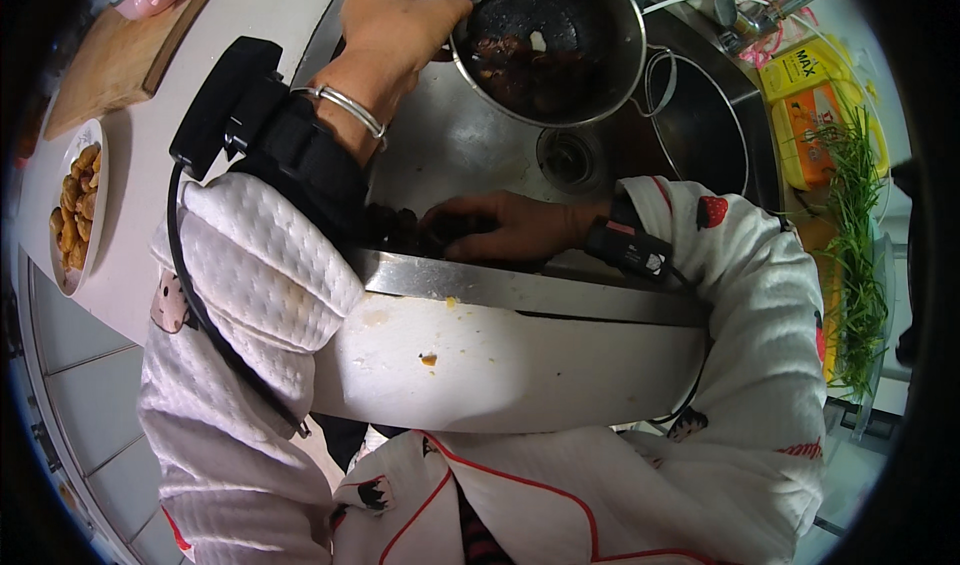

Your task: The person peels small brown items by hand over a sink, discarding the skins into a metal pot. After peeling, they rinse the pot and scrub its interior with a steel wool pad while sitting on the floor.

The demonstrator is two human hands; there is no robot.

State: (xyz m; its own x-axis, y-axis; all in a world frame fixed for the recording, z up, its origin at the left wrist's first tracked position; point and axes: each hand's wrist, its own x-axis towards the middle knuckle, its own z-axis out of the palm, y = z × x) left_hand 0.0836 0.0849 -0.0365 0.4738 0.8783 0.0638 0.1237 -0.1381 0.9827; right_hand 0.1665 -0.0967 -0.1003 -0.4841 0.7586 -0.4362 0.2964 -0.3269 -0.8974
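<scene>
My left hand (397,29) grips the rim of a round metal pot (551,47), tilted over the sink, with dark wet pieces and one small pale piece inside. Low in the metal sink (465,130), by its front edge, my right hand (499,227) reaches into shadow among dark lumps (394,224). Its fingers are curled around or beside these lumps; whether they hold any is hard to see. The sink drain (568,156) lies between the pot and my right hand.
A second round metal vessel (701,122) stands right of the pot. On the left are a plate of yellow-brown pieces (75,212) and a wooden board (112,62). Yellow and orange packages (814,126) and green stalks (855,265) lie at the right, below the faucet (750,25).
</scene>
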